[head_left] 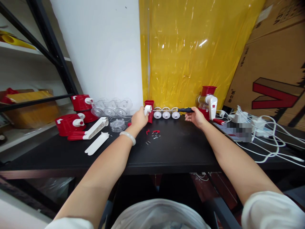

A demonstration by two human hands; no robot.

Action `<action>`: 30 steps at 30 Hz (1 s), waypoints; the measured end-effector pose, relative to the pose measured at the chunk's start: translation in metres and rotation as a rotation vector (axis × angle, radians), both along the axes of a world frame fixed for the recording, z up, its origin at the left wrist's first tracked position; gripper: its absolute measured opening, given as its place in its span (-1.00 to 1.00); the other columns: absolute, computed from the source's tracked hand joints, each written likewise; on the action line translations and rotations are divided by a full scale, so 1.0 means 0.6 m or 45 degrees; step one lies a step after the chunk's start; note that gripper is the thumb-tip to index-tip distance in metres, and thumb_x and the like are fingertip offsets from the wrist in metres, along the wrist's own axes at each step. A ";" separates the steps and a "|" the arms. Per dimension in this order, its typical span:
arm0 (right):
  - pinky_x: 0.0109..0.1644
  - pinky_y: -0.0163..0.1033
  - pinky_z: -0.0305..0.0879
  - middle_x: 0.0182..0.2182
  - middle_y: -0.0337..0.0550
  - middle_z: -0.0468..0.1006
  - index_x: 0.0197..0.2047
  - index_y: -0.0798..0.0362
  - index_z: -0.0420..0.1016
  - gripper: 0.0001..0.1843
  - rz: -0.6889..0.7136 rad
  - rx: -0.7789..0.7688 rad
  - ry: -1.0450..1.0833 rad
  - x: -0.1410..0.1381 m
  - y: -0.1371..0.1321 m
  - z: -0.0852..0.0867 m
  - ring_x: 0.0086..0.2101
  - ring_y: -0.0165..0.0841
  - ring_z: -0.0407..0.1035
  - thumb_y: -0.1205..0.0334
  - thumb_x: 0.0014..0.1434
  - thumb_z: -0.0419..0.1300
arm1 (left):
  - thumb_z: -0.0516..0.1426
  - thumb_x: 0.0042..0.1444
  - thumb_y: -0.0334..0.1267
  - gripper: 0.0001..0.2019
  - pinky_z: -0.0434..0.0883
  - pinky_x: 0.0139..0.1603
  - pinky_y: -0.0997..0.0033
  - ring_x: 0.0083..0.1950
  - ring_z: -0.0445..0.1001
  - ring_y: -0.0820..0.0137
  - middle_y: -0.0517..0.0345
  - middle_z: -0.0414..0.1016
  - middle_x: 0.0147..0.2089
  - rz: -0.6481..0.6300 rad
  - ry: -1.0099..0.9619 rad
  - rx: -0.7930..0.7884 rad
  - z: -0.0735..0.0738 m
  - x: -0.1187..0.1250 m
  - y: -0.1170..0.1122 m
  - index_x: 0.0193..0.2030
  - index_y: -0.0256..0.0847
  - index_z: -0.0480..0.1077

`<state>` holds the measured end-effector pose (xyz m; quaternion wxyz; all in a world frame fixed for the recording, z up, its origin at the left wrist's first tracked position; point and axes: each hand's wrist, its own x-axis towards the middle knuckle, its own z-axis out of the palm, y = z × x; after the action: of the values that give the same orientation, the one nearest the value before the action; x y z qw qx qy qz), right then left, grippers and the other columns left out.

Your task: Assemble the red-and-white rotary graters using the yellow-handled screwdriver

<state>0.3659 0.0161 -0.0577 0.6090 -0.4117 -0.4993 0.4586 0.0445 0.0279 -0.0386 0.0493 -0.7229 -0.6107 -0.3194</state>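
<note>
Screwdriver in right hand; left hand grasping red-white part.

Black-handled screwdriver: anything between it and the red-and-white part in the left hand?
Yes. Three white round caps stand in a row on the black table, between the black-handled screwdriver in the right hand and the red-and-white plastic part in the left hand.
</note>
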 end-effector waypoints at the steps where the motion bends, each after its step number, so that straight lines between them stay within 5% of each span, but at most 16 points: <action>1: -0.42 -0.27 0.34 -0.60 -0.29 0.41 -0.29 -0.06 0.08 -0.78 -0.011 0.000 -0.003 0.000 0.001 -0.001 -0.60 -0.39 0.33 0.00 0.15 0.00 | 0.05 0.21 -0.09 -0.68 0.39 -0.15 0.26 -0.05 0.53 0.13 -0.06 0.56 -0.08 -0.001 0.000 0.001 0.000 0.000 0.000 0.06 -0.14 0.27; 13: -0.47 -0.30 0.38 -0.70 -0.47 0.25 -0.28 -0.09 0.08 -0.52 -0.084 0.055 -0.113 0.005 0.012 -0.012 -0.67 -0.46 0.24 -0.30 0.10 0.13 | 0.03 0.22 -0.07 -0.66 0.39 -0.15 0.25 -0.05 0.53 0.12 -0.07 0.56 -0.09 0.007 0.008 -0.002 0.000 0.000 0.000 0.07 -0.15 0.28; 24: -0.46 -0.19 0.45 -0.81 -0.37 0.15 -0.49 -0.04 0.17 -0.43 -0.288 0.063 -0.254 0.011 0.016 -0.015 -0.75 -0.44 0.13 -0.40 0.11 0.07 | 0.05 0.20 -0.10 -0.69 0.38 -0.16 0.27 -0.05 0.53 0.14 -0.05 0.56 -0.07 -0.014 0.006 0.000 0.001 0.001 -0.002 0.04 -0.14 0.27; 30: -0.59 -0.26 0.34 -0.73 -0.25 0.35 -0.38 -0.01 0.25 -0.52 -0.303 -0.127 -0.162 0.005 0.013 -0.008 -0.72 -0.39 0.25 -0.27 0.24 -0.03 | 0.03 0.23 -0.11 -0.70 0.38 -0.15 0.27 -0.07 0.53 0.15 -0.04 0.56 -0.09 -0.017 0.022 -0.008 0.006 0.004 -0.011 0.05 -0.14 0.26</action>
<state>0.3689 0.0239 -0.0624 0.6051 -0.5259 -0.4611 0.3804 0.0469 0.0214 -0.0352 0.0503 -0.7299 -0.6064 -0.3115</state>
